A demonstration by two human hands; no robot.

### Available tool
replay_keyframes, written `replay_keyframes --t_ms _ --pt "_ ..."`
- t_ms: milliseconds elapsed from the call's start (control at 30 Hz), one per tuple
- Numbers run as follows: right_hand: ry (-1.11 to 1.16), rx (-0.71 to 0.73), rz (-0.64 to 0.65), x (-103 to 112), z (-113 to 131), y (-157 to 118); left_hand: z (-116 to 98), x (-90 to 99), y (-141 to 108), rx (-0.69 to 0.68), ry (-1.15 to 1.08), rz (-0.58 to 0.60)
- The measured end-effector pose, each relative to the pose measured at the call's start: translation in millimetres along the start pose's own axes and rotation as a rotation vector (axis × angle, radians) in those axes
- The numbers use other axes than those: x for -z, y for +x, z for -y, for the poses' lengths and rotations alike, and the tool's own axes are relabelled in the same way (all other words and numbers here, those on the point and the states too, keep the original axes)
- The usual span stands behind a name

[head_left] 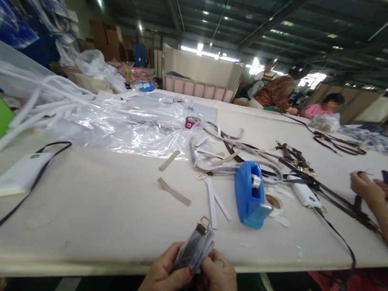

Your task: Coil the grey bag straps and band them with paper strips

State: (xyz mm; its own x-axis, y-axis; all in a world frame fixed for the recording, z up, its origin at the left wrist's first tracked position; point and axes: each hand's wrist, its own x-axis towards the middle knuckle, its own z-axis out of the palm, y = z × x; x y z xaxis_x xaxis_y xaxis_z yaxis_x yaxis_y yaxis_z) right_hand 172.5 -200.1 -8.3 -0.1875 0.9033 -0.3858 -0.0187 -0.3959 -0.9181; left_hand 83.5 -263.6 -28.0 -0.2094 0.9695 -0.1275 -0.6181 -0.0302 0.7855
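Both my hands are low at the table's near edge, closed around one dark strap wrapped in clear plastic (195,249), with a gold buckle at its top end. My left hand (160,280) pinches the wrapped bundle from the left. My right hand (219,286) grips it from the right. Just beyond them on the white table (98,209) stands a blue tape dispenser (250,194), with a roll of tape (274,202) beside it.
Paper strips and more straps with gold hardware (295,167) lie mid-table. A white power bank (20,174) with a black cable sits left, clear plastic bags (128,122) behind. A co-worker's hands (375,190) handle straps at right. Other people work at the far end.
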Motion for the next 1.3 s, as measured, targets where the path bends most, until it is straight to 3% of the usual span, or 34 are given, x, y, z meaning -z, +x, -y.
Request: replay_keyframes --t_ms 333,500,767,900,967,1100,1133,1200,1300 --pt "-0.035 -0.032 0.037 8 0 3 -1 19.3 2 -0.12 0.585 0.139" --pt "-0.059 -0.083 0.065 12 -2 5 3 21.6 1 -0.189 0.813 0.149" --pt "-0.029 -0.076 0.086 9 -4 7 -9 9.2 8 -0.093 0.71 0.081" --pt "-0.088 -0.065 0.177 9 6 9 -16 10.4 19 -0.007 0.478 -0.073" --pt "-0.275 0.023 0.174 14 14 14 -21 16.0 26 0.058 0.333 -0.136" --pt "-0.661 0.536 0.004 23 27 39 -40 33.7 45 0.215 0.278 -0.132" --pt "-0.681 0.649 0.057 22 30 46 -45 38.3 50 0.245 0.279 -0.119" --pt "-0.733 0.783 0.286 13 34 58 -54 46.3 60 0.29 0.288 -0.086" --pt "-0.958 0.815 0.601 -7 45 70 -63 54.8 72 0.349 0.336 -0.046"
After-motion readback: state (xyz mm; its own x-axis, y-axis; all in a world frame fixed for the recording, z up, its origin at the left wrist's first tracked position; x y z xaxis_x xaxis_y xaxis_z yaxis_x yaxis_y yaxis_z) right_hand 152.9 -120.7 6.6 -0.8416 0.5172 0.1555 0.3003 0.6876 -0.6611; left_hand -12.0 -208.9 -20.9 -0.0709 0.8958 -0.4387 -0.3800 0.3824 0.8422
